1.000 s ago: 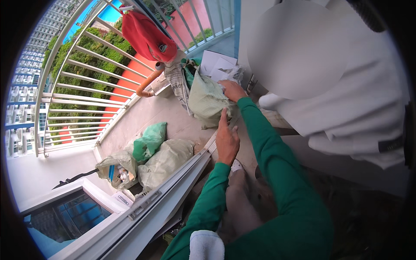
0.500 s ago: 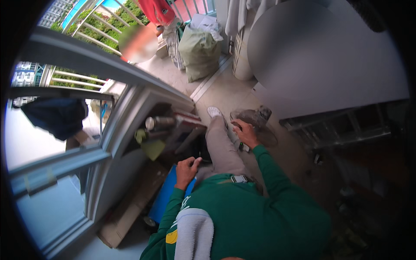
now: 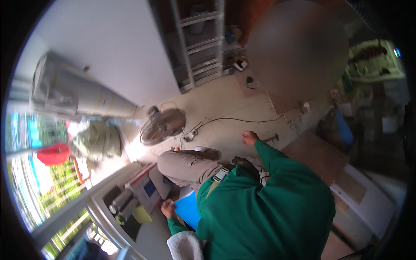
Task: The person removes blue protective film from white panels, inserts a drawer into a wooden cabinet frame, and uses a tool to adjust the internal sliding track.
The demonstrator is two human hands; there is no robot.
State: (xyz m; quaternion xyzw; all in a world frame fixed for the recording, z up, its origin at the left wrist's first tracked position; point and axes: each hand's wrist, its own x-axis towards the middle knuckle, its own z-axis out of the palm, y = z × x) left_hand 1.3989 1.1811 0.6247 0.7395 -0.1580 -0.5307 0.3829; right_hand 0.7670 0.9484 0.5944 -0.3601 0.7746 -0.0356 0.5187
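Note:
My right hand is held over the floor with its fingers curled in, and I see nothing in it. Just beyond its wrist shows a small metal piece, perhaps part of a tool. On the other side, my left hand hangs beside a bright blue flat-sided object, fingers loosely apart and slightly blurred. I cannot tell whether it touches the blue surface. Green sleeves cover both arms, and a white towel lies over the left one.
A floor fan stands ahead, near a cable running along the floor. An aluminium ladder leans behind. Low shelving with a metal flask is at left. Boards lie at right; a full green sack stands far left.
My view and body have swung to the right; the balcony and sack now appear at the left, and the ladder ahead. My left hand sits lower beside the blue object; my right fingers are more curled.

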